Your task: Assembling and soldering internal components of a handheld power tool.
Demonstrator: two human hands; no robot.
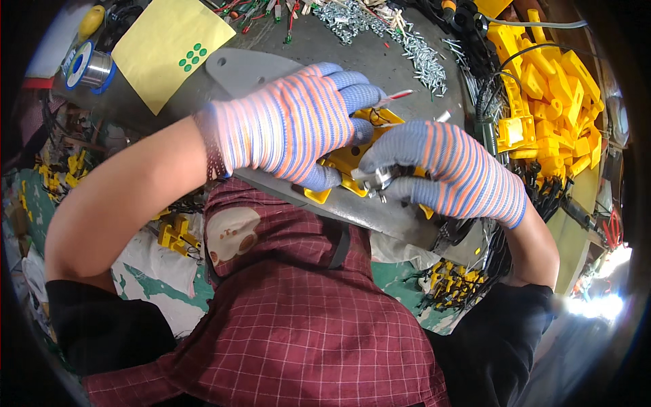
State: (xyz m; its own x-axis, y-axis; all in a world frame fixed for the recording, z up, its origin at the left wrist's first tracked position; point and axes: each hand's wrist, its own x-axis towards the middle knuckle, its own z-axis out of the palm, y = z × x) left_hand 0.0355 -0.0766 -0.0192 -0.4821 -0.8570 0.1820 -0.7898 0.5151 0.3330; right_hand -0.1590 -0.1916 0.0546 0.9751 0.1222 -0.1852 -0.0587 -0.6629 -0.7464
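In the head view, our left hand [291,125] presses down over a yellow part [342,161] at the near edge of the grey table [352,47], fingers curled around its top, gripping it. Our right hand [447,173] closes on a small metal piece [376,180] touching the part's near side. A red-tipped wire [397,97] sticks out beyond the left fingertips. A heap of yellow parts [549,102] lies to the right, screws [424,57] beyond, a yellow sheet [169,51] and solder spool [88,66] to the left. To do this well, we judge, we should pin the part flat, keep the metal piece square, and keep the wire from being pinched.
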